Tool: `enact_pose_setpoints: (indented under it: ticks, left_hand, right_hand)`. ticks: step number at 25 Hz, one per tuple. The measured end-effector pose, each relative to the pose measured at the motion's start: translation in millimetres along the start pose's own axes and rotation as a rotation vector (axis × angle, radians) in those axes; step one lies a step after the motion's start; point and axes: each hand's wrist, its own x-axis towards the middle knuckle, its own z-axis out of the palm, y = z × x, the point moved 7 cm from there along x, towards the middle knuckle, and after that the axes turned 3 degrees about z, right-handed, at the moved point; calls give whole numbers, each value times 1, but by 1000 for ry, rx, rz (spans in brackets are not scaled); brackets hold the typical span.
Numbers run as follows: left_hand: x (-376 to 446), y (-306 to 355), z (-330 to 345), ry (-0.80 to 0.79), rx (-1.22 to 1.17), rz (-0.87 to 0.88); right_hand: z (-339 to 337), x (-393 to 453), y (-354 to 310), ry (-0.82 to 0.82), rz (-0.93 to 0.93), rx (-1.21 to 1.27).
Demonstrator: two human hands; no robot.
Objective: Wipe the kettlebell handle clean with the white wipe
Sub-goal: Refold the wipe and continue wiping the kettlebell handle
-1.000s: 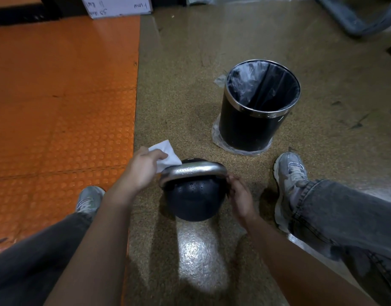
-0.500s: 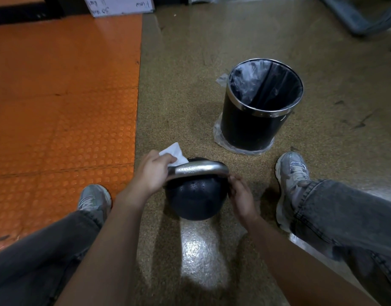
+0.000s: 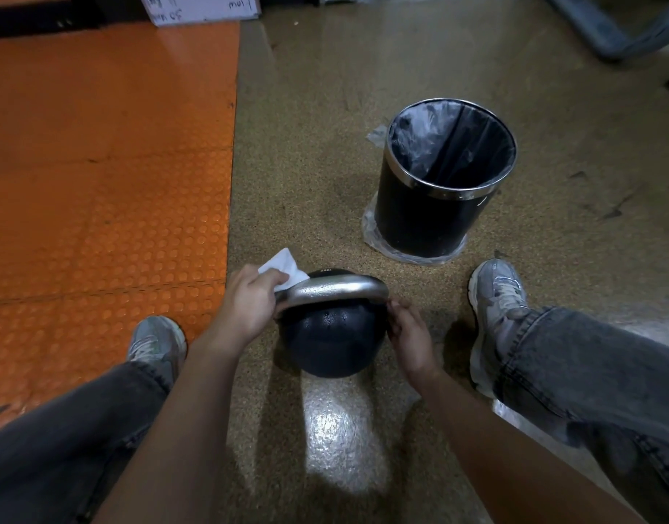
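As left hand (image 3: 249,302) wipes, handle (image 3: 336,290), bin (image 3: 438,206) near

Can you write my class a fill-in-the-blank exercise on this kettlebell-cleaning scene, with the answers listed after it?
1. The left hand holds a white ____ against the kettlebell handle.
2. The right hand steadies the handle's ____ end.
3. The black bin has a shiny ____ rim.
4. The studded mat is ____.

Answers: wipe; right; metal; orange

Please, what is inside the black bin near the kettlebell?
The bin holds a plastic liner that covers its inner wall below the metal rim. No rubbish shows in the part that can be seen. The bottom is dark and partly hidden by the near wall, so it cannot be checked.
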Motion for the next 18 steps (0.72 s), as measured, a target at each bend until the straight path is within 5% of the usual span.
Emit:
enact_pose_setpoints:
  ticks: [15,18]
  left_hand:
    - [-14,12,0,28,152,300]
    - [-15,14,2,35,122,222]
  right_hand:
    - [0,1,4,12,11,-22]
    - [0,0,3,12,0,-39]
